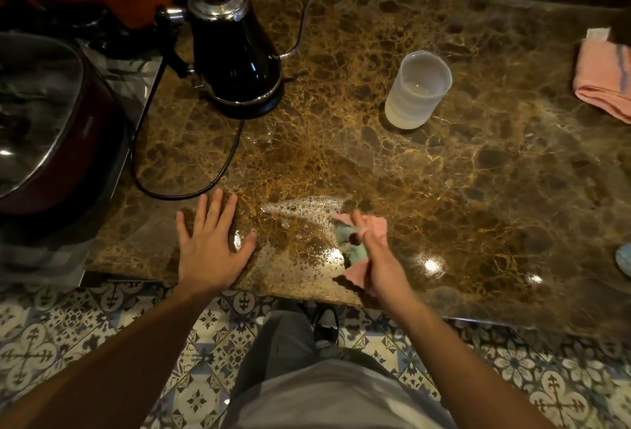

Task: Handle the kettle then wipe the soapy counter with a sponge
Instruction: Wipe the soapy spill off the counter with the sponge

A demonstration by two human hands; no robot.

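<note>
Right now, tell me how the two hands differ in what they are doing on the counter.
The left hand lies flat and open, fingers spread, palm down on the counter; the right hand is closed around the sponge.
The left hand holds nothing; the right hand grips the pink and green sponge.
The left hand rests beside the soapy patch; the right hand has the sponge at the foam's edge.
Both are bare and near the counter's front edge.

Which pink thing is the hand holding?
The pink-and-green sponge near the counter's front edge, gripped by the right hand beside the soap foam. The folded pink cloth lies untouched at the far right.
</note>
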